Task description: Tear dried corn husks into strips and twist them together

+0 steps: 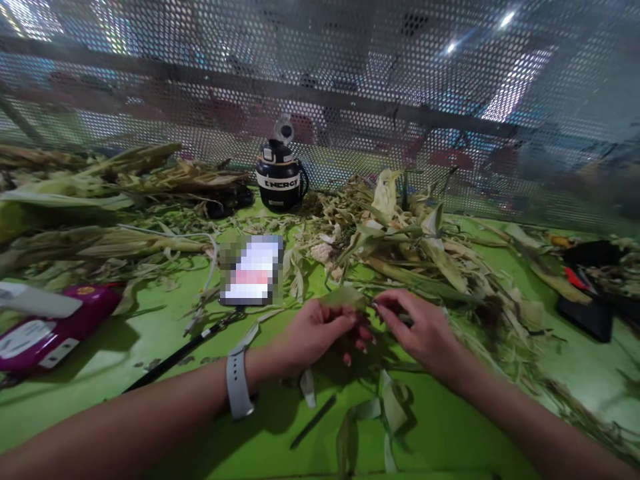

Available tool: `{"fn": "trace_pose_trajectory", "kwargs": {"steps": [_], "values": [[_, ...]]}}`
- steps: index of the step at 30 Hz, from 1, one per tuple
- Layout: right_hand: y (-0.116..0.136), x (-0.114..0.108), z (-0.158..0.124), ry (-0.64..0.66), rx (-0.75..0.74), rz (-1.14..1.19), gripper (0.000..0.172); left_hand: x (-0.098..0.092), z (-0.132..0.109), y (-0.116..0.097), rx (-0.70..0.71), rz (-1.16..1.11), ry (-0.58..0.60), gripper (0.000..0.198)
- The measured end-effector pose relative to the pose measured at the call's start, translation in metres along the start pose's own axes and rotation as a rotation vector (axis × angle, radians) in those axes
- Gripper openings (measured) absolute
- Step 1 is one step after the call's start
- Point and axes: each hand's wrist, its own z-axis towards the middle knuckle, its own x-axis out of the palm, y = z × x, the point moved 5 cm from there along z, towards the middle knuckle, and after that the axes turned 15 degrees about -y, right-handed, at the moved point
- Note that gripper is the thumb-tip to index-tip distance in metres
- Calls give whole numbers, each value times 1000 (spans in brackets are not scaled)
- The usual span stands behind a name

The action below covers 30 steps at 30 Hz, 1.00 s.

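Note:
My left hand [323, 330], with a pale watch strap [239, 385] on its wrist, is closed on a piece of green plant leaf [345, 298], its fingers curled beneath. Just to the right, my right hand [417, 330] pinches thumb and forefinger together close to the leaf's end; whatever is between those fingertips is too small to make out. On the green tabletop [450, 433] below the hands lie curled leaf strips [395, 407] and a short dark green piece [314, 421].
Dried corn husks [420, 247] heap up ahead, with more leaves [125, 180] at left. A phone [255, 270] on a black strap [175, 360] lies left of centre. Also around are a black jug [281, 180], purple device [55, 327], dark phone-like object [585, 313] and perforated screen [320, 73].

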Motion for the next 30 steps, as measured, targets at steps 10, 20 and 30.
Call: {"fn": "trace_pose_trajectory", "kwargs": {"steps": [10, 20, 30], "values": [[12, -6, -4, -151, -190, 92, 17, -1, 2, -2, -23, -155, 13, 25], [11, 1, -7, -153, -63, 271, 28, -1, 4, -2, 5, -205, 31, 24], [6, 2, -6, -145, 8, 315, 24, 2, 1, -2, -34, -179, 74, 27]]}}
